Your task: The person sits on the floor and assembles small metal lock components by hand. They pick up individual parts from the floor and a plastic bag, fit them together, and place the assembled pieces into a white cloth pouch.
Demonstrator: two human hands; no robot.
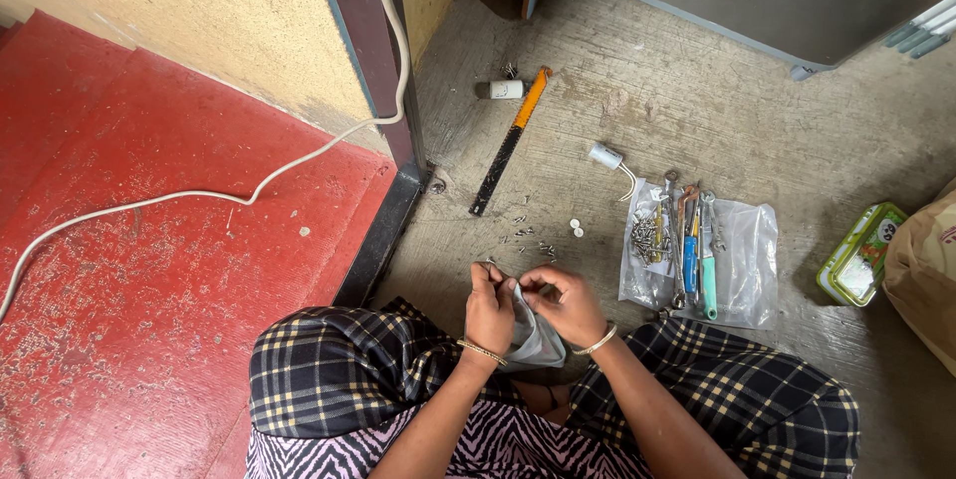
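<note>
My left hand [490,307] and my right hand [565,302] are close together just above my knees. Both pinch the top of a small grey plastic bag [534,340] that hangs between them. I sit on the floor in dark checked trousers. Loose screws [526,233] lie scattered on the concrete just beyond my hands.
A clear plastic sheet [749,265] to the right holds wrenches, screwdrivers [689,252] and a pile of screws. An orange and black saw [511,138], a white capacitor [604,155], a small white canister [503,90], a green tin [860,253], a white cable [299,156] and a red floor [149,270] surround me.
</note>
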